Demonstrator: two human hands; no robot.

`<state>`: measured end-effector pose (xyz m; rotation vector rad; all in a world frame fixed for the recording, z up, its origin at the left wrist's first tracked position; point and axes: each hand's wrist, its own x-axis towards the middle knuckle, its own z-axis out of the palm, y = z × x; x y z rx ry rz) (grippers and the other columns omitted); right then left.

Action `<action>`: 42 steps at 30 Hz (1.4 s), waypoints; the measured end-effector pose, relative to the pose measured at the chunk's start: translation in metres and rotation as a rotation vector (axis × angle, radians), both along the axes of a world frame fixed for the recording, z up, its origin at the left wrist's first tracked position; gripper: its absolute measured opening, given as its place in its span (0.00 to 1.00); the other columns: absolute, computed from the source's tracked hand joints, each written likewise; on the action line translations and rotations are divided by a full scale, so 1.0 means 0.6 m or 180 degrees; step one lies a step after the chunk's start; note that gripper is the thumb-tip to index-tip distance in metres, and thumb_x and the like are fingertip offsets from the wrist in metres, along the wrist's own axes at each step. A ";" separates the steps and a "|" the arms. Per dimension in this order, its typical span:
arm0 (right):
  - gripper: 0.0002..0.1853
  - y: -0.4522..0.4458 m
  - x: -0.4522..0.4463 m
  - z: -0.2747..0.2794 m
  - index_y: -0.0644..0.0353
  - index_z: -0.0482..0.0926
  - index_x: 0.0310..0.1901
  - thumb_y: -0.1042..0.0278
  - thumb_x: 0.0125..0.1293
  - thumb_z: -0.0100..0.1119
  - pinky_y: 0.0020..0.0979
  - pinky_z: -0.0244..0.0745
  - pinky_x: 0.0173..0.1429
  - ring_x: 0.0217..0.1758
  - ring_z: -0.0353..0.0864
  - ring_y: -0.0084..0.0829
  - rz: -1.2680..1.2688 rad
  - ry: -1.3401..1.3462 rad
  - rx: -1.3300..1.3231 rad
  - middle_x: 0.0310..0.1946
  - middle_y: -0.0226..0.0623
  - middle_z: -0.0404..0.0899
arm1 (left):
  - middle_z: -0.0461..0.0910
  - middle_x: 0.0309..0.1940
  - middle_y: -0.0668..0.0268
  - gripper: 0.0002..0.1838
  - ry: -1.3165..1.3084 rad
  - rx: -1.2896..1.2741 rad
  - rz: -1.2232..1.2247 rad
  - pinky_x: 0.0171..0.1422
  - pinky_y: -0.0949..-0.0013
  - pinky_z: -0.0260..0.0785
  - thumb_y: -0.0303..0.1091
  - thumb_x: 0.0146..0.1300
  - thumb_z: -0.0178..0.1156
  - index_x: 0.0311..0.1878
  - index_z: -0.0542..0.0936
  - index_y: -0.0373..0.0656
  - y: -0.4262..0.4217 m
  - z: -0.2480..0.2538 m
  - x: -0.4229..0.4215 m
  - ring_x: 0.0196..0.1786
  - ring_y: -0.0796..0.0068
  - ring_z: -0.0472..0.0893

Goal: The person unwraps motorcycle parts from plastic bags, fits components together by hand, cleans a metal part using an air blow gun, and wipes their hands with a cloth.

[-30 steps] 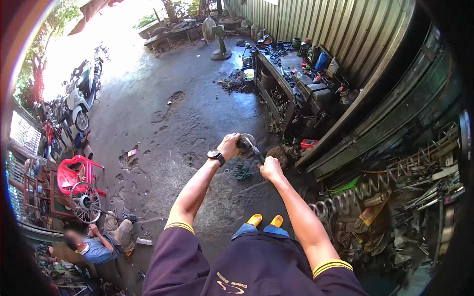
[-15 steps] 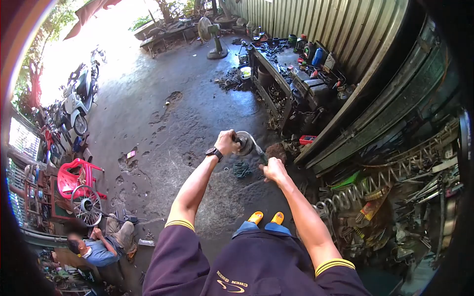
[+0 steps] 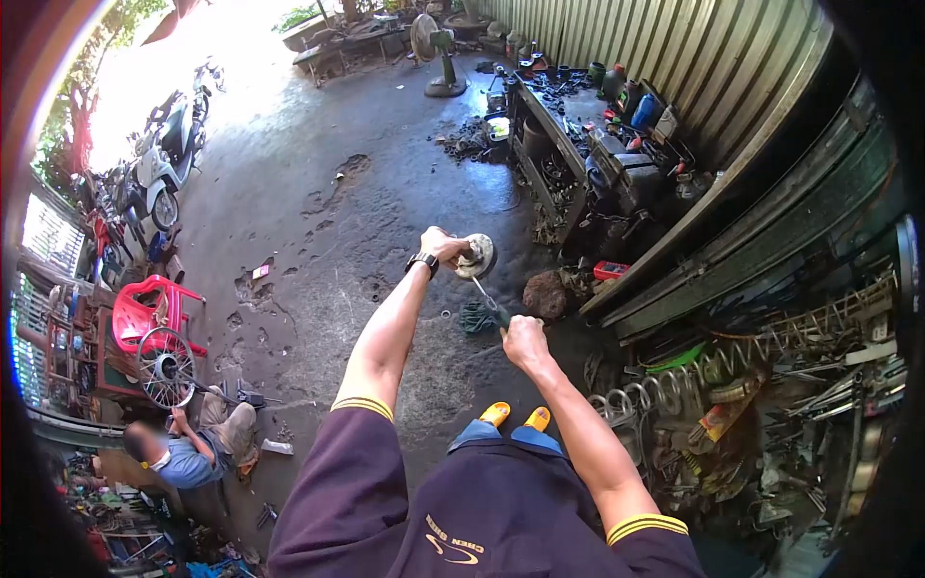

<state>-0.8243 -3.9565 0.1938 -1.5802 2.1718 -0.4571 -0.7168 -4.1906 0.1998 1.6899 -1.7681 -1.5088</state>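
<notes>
Grey, pitted concrete floor [image 3: 318, 356]. Rough, rounded brown lump [image 3: 546, 295], on floor. Left hand [image 3: 444, 245]: fingers curled onto round, pale metal part [image 3: 486, 252], held above floor. Right hand [image 3: 525, 342]: fingers wrapped around slim, dark-handled tool [image 3: 496, 308], its metal shaft pointing at part's rim.

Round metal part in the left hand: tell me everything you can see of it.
The round metal part looks like a shallow disc, greyish, with a pale rim and an uneven inner area. It is held up over the floor. The left hand grips it from the left, hiding some of it. The thin shaft of the tool in the right hand reaches its lower edge; contact is unclear. Finer detail is too small to tell.
</notes>
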 end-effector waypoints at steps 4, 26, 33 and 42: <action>0.07 -0.018 0.017 0.000 0.67 0.81 0.29 0.73 0.56 0.55 0.43 0.78 0.43 0.37 0.82 0.51 -0.0005 0.0136 0.0124 0.30 0.55 0.80 | 0.81 0.20 0.58 0.15 0.0035 -0.0069 0.0126 0.26 0.70 0.79 0.36 0.42 0.69 0.23 0.81 0.31 0.004 -0.006 -0.006 0.21 0.69 0.82; 0.07 -0.009 0.026 -0.026 0.68 0.79 0.25 0.72 0.54 0.57 0.46 0.77 0.41 0.34 0.81 0.52 -0.0064 0.0130 -0.0150 0.28 0.56 0.79 | 0.82 0.21 0.59 0.14 0.0026 0.0274 0.0571 0.28 0.68 0.80 0.35 0.42 0.71 0.26 0.82 0.31 -0.001 -0.059 -0.012 0.21 0.72 0.82; 0.08 0.003 -0.004 -0.003 0.67 0.81 0.27 0.76 0.54 0.51 0.44 0.78 0.42 0.36 0.82 0.51 -0.0289 0.0274 -0.0008 0.29 0.56 0.80 | 0.83 0.27 0.56 0.24 -0.0399 -0.0093 0.0635 0.41 0.71 0.77 0.45 0.37 0.72 0.30 0.82 0.31 -0.016 -0.102 -0.001 0.32 0.70 0.84; 0.10 -0.004 -0.014 0.003 0.69 0.79 0.26 0.68 0.56 0.59 0.47 0.76 0.42 0.36 0.80 0.55 -0.0519 0.0063 -0.0149 0.28 0.59 0.78 | 0.83 0.34 0.52 0.27 -0.0751 -0.0221 0.0505 0.45 0.69 0.75 0.46 0.34 0.72 0.33 0.82 0.32 -0.023 -0.118 -0.008 0.39 0.67 0.84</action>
